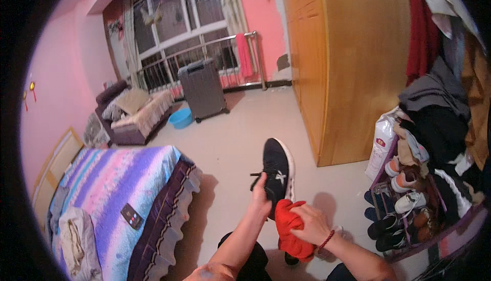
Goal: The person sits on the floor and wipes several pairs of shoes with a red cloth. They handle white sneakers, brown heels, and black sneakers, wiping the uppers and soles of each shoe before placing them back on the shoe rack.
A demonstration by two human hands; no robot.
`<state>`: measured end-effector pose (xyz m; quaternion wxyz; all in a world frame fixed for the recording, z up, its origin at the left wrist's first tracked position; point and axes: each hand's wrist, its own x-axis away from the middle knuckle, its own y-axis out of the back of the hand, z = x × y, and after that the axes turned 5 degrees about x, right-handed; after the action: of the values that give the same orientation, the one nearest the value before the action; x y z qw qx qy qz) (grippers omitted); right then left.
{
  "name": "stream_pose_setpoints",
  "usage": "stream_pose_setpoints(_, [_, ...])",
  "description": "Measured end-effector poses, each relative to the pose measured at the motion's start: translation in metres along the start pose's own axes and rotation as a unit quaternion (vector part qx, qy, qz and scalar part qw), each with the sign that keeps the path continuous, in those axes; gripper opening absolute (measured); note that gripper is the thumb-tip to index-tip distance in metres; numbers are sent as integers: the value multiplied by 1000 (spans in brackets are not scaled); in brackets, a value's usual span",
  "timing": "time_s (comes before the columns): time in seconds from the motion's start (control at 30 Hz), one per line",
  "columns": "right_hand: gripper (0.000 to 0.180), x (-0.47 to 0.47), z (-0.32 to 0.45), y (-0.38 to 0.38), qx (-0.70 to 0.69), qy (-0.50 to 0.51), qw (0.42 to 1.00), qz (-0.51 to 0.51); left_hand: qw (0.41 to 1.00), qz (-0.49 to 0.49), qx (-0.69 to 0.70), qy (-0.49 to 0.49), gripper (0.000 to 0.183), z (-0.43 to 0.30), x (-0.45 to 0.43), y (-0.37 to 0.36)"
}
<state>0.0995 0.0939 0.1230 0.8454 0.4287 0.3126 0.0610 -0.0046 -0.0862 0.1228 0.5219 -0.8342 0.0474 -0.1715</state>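
In front of me, above the tiled floor, my left hand (262, 198) grips a black lace-up sneaker (274, 162) by its side and opening. Its toe points away from me, and its white sole faces right. My right hand (310, 221) holds a bunched red cloth (287, 229) against the heel end of the white sole. A braided red cord circles my right wrist. The cloth hides the heel of the shoe. Below the cloth, part of a dark object shows near the floor, too covered to make out.
At left is a bed (115, 181) with a phone (132, 216) and folded clothes (78, 238). A shoe rack (416, 238) holding several shoes stands at right, beside a wooden wardrobe (360, 70). Farther off are a grey suitcase (203, 89), a blue basin (180, 118) and a sofa (130, 131).
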Motion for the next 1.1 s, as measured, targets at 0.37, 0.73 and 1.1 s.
stream_pose_setpoints(0.37, [44, -50, -54, -20, 45, -112, 985, -126, 976, 45, -170, 127, 31, 64, 6, 49])
stream_pose_setpoints(0.73, [47, -26, -26, -76, -166, -66, 983, 35, 984, -167, -50, -46, 22, 23, -32, 71])
stream_pose_setpoints(1.1, [47, -17, 0, -58, -79, 49, 972, 216, 991, -74, 95, -59, 16, -7, -39, 67])
